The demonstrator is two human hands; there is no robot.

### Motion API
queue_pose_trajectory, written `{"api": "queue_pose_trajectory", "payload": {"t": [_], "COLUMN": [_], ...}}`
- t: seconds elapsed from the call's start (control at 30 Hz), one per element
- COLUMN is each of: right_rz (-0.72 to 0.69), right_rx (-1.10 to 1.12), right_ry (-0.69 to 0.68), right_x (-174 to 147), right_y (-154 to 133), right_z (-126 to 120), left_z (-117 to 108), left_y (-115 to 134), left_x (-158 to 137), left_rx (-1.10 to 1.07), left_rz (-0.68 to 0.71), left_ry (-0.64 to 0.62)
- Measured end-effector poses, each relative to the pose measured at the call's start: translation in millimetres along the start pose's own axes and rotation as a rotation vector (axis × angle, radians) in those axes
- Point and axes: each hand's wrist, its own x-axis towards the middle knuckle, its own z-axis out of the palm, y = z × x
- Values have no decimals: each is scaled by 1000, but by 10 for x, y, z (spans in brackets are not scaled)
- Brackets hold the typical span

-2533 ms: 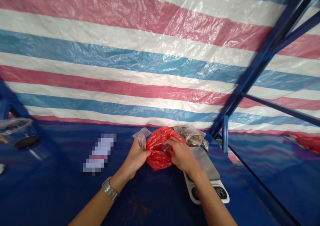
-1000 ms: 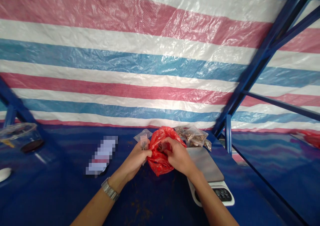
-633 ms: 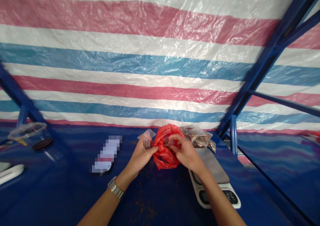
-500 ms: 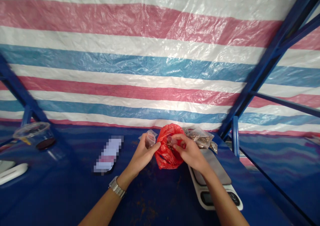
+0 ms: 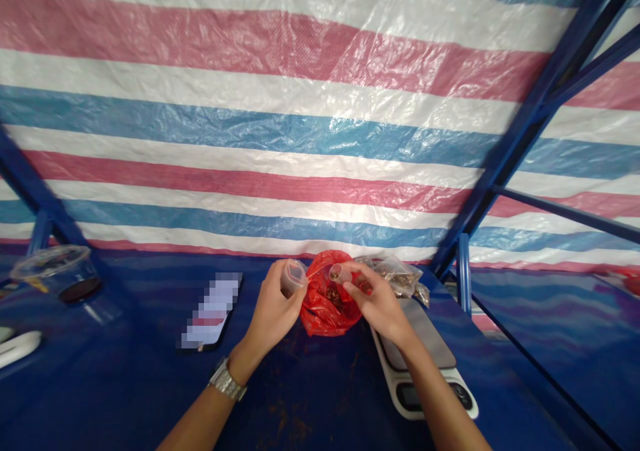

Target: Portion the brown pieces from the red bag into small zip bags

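My left hand (image 5: 273, 304) is closed around a small clear plastic bag (image 5: 295, 275), its rounded mouth open toward the top. My right hand (image 5: 376, 299) pinches a small clear cup (image 5: 339, 273) with some brown bits in it. Between the hands a red plastic bag (image 5: 327, 321) stands open on the table, with brown dried pieces (image 5: 336, 296) inside. The cup is above the red bag's far right part, tilted toward the left hand. What fills the clear bag is mostly hidden by my fingers.
A kitchen scale (image 5: 425, 344) lies under my right forearm. Behind it are several clear bags of brown pieces (image 5: 400, 274). A phone (image 5: 213, 311) lies on the blue table (image 5: 150, 398); a clear tub (image 5: 55, 271) and a white object (image 5: 20, 350) are farther left. Blue metal posts (image 5: 480, 198) flank a striped tarp.
The cup has risen slightly and tilted, with its contents now showing. My left hand has turned, bringing the clear bag's mouth more upright. The whole view has shifted a little.
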Motion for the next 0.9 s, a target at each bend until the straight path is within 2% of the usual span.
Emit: {"api": "queue_pose_trajectory", "payload": {"t": [0.1,0.23,0.4,0.53,0.63,0.7,0.8,0.9], "right_rz": [-123,-246,-316,-346,-326,-269,-149,-40], "right_rx": [-25,-138,-257,-288,-303,-341,-464,-604], "right_ry": [52,-16,-68,-49,6,26,-69,-205], "right_x": [-29,-89,-125,-109,-81,-62,-52,-68], "right_y": [-146,-262,-235,-232,-217,-172,-71,-1], "right_z": [101,192,201,187,136,78,-8,-39], "left_z": [34,108,141,148,143,125,93,110], "left_y": [6,-50,-91,-82,-83,-100,-130,-122], "left_x": [-51,-116,-146,-157,-151,-133,-108,-138], "left_rx": [93,58,-53,-32,-2,19,-102,-368], "left_rz": [130,125,38,39,-5,-117,-302,-361], "left_ry": [-117,-205,-198,-188,-173,-154,-198,-319]}}
